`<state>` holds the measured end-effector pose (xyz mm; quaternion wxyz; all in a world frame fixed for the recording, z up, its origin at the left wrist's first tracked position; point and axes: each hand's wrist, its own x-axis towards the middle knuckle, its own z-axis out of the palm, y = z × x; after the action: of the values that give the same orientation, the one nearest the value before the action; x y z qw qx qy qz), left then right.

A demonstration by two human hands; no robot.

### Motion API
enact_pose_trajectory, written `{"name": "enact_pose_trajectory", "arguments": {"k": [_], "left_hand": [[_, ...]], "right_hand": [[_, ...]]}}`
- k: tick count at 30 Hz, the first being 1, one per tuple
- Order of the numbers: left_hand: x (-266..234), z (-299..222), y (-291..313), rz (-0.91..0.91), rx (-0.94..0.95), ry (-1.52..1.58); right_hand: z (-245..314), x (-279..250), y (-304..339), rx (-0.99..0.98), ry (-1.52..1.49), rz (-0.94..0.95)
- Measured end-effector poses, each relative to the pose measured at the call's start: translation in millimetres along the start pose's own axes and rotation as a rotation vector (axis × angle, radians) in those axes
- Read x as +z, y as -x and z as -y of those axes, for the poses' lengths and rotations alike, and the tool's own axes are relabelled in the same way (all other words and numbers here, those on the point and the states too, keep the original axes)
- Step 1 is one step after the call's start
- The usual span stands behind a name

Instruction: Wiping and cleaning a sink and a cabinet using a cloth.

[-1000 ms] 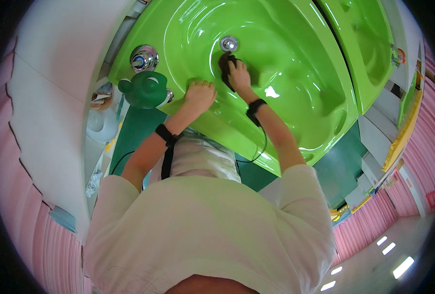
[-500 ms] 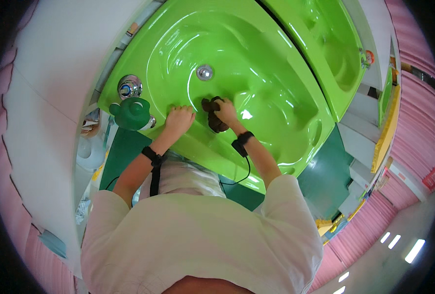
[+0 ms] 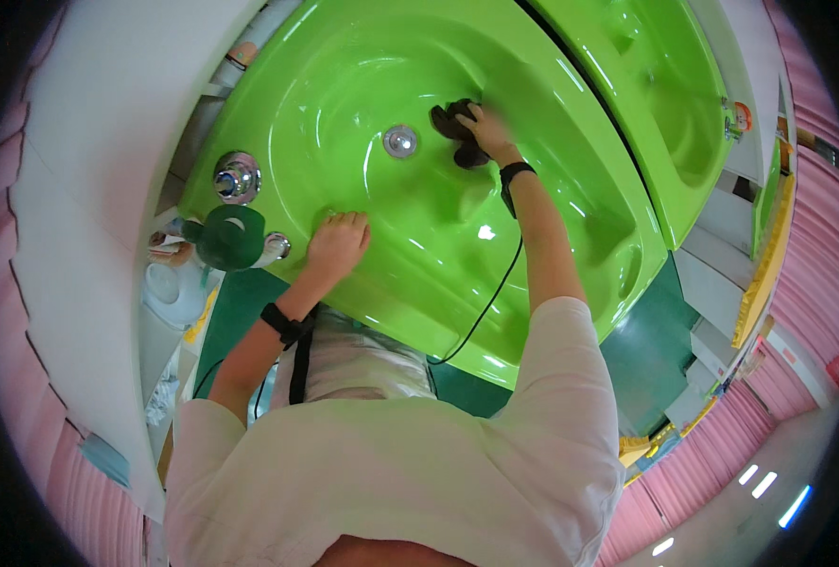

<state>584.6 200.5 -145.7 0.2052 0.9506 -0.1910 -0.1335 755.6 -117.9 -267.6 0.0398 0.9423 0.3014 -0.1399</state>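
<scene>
My right hand (image 3: pixel 484 129) is closed on a bunched dark brown cloth (image 3: pixel 468 157) and presses it against the far right inner wall of a bright green bathtub (image 3: pixel 419 302). The cloth lies to the right of the round chrome drain (image 3: pixel 399 142). Over the tub's near left rim my left hand (image 3: pixel 337 248) rests with its fingers curled. Its fingertips are hard to make out. Each wrist wears a black band, and a thin black cable runs from the right one across the tub's near side.
On the left rim stand a chrome tap fitting (image 3: pixel 238 178) and a dark green, frog-like rounded thing (image 3: pixel 231 237). A second green tub (image 3: pixel 660 142) adjoins beyond a dark gap. White basins (image 3: pixel 175 293) and shelf items sit at the left. A yellow-edged shelf (image 3: pixel 761 269) runs along the right.
My right hand has moved the brown cloth away from me and to the right, from the near side up to the far right wall. My left hand stays on the rim.
</scene>
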Motion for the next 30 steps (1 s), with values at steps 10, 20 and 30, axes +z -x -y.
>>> {"name": "enact_pose_trajectory", "arguments": {"k": [10,20,30], "left_hand": [[-3.2,0.4,-1.8,0.027,-0.054,-0.033],[7.0,1.2,-5.4,-0.100,-0.009,-0.058],[1.1,2.0,2.5,-0.154,-0.002,0.070]], "right_hand": [[-17.7,36.4,119.3,0.706,-0.284,0.157],[2.0,7.6,-23.5,0.782,-0.500,-0.115],[107.7,-7.2,-141.2,1.397,-1.253,-0.293]]}}
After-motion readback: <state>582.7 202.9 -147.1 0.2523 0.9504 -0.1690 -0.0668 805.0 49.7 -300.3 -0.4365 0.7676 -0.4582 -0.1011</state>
